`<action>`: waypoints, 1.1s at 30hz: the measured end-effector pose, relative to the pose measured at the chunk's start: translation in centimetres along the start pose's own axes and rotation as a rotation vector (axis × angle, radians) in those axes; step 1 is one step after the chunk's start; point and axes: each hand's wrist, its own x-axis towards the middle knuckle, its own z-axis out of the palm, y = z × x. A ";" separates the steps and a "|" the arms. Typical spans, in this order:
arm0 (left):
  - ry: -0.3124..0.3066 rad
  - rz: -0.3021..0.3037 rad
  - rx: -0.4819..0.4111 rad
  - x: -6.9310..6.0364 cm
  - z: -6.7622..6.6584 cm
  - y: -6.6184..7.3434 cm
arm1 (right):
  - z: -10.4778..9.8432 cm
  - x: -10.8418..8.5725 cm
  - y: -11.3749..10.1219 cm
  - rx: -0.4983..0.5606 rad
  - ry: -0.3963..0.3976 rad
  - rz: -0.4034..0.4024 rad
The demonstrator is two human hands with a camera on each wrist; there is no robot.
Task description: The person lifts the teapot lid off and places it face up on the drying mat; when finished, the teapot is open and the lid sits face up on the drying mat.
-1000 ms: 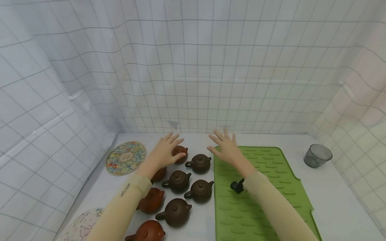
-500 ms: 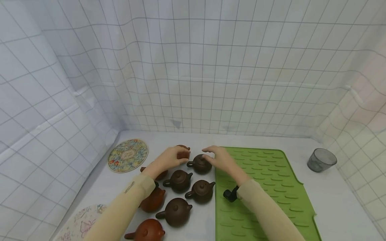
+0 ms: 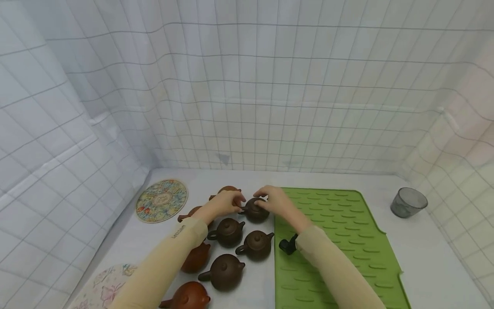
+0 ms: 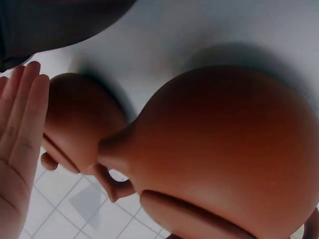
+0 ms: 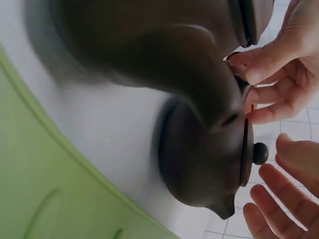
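Observation:
A small dark brown teapot [image 3: 255, 211] stands at the back of a group of teapots, spout to the right. My left hand [image 3: 227, 202] is at its handle; in the right wrist view, the thumb and fingertips of the left hand [image 5: 284, 64] pinch around the handle, which they partly hide. Over the lid side, my right hand [image 3: 275, 201] curves loosely; in the right wrist view its fingers [image 5: 281, 196] stand apart from the lid knob [image 5: 260, 153]. Reddish-brown teapots [image 4: 229, 144] sit under my left wrist.
More dark teapots [image 3: 227, 232] and red ones [image 3: 190, 296] stand nearer me. A green ridged mat [image 3: 332, 257] lies to the right, a grey glass cup [image 3: 409, 201] beyond it. A patterned round mat [image 3: 162, 201] lies at the left, and a pale floral one [image 3: 104, 287] nearer me.
Both hands have come down and inward from spread fingers above the table to the far dark teapot. The left has reached its handle, the right its lid side. The teapots stay in place.

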 end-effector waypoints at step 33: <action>0.018 -0.073 0.003 1.2 1.1 -0.2 | -3.1 -3.5 6.0 1.106 0.224 0.402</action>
